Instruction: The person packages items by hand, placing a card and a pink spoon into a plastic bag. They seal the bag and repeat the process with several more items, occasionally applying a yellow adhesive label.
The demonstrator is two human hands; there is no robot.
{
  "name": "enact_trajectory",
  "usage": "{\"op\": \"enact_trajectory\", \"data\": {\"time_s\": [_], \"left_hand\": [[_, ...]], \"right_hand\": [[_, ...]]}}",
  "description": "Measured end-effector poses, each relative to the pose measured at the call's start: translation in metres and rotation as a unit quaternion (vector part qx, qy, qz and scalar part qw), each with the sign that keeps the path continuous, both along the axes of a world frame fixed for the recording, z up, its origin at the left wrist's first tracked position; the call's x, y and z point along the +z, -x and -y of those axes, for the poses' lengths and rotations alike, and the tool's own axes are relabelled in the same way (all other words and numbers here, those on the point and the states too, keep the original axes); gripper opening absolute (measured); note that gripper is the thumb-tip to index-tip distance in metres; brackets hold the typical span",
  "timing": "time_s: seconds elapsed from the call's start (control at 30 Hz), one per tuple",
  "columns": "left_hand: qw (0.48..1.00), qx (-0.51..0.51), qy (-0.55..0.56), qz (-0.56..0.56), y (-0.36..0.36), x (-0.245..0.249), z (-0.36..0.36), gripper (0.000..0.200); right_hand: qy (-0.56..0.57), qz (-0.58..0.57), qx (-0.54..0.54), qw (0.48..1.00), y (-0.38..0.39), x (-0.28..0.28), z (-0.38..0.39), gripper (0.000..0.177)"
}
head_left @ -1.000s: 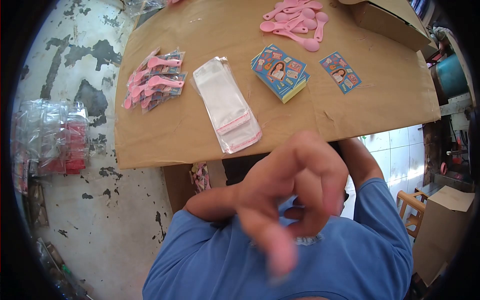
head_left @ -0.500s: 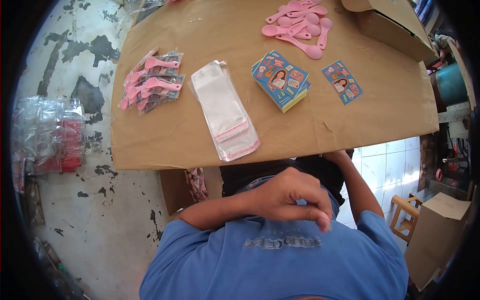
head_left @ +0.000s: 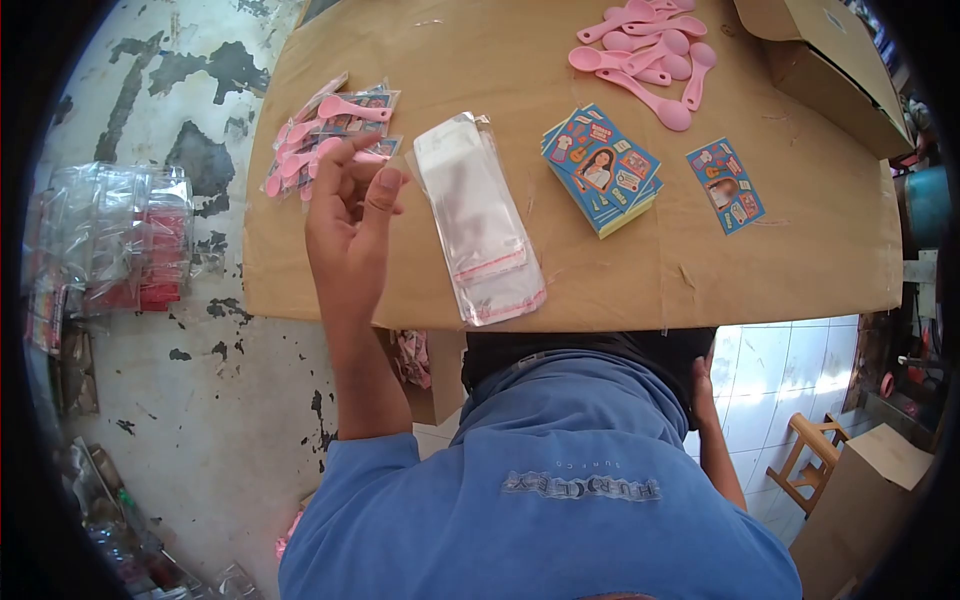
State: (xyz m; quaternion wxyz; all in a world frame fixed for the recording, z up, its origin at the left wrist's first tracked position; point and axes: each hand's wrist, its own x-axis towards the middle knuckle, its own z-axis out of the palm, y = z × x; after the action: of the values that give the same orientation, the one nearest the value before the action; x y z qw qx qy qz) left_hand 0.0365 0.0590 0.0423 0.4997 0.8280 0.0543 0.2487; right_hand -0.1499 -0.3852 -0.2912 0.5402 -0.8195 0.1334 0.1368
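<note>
Bagged pink plastic spoons (head_left: 352, 108) lie in an overlapping pile at the far left of the brown-paper-covered table (head_left: 600, 290), blue printed cards in the packs with them. Left hand (head_left: 350, 215) is over the near edge of the pile, palm partly visible, fingers loosely bent, thumb apart, moderately wide; contact with the packs: cannot tell. Right of that hand: stack of clear plastic sleeves (head_left: 470, 200), slightly tilted, pink strips at the near end. Next right, stack of blue printed cards (head_left: 600, 165), a bit fanned, then one single blue card (head_left: 745, 205) lying apart. Loose pink spoons (head_left: 672, 112) heaped beyond the cards; open cardboard box (head_left: 835, 75) at far right corner. Right hand (head_left: 703, 385) is down below the table edge, beside the black bottoms (head_left: 520, 350), partly hidden; grip cannot be told. Blue T-shirt (head_left: 560, 540) on the person. Wooden stool (head_left: 805, 465) and tall carton (head_left: 865, 500) stand lower right; clear plastic packs (head_left: 110, 235) at left.
</note>
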Motion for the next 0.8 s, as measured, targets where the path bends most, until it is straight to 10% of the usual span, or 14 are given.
{"op": "enact_trajectory", "data": {"time_s": [0.1, 0.17, 0.23, 0.43, 0.6, 0.8], "left_hand": [[0.980, 0.033, -0.132, -0.146, 0.003, -0.023, -0.042, 0.034], [0.968, 0.050, -0.138, -0.204, 0.007, -0.031, -0.040, 0.040], [0.956, 0.040, -0.180, -0.230, 0.014, -0.039, -0.034, 0.042], [0.955, 0.031, -0.125, -0.266, 0.009, -0.049, -0.020, 0.038], [0.972, 0.013, 0.024, -0.234, 0.016, -0.060, -0.042, 0.028], [0.974, 0.032, 0.037, -0.221, 0.022, -0.055, -0.049, 0.026]], "right_hand": [[0.423, -0.129, 0.172, 0.880, 0.051, -0.135, 0.111, 0.061], [0.324, -0.210, -0.024, 0.922, 0.022, -0.098, 0.134, 0.057], [0.261, -0.057, -0.271, 0.925, 0.009, -0.075, 0.147, 0.055], [0.131, 0.149, -0.479, 0.855, -0.051, 0.093, 0.108, 0.056], [0.056, 0.417, -0.450, 0.788, -0.112, 0.222, 0.025, 0.028], [0.242, 0.337, -0.020, 0.910, -0.183, 0.296, -0.055, 0.030]]}}
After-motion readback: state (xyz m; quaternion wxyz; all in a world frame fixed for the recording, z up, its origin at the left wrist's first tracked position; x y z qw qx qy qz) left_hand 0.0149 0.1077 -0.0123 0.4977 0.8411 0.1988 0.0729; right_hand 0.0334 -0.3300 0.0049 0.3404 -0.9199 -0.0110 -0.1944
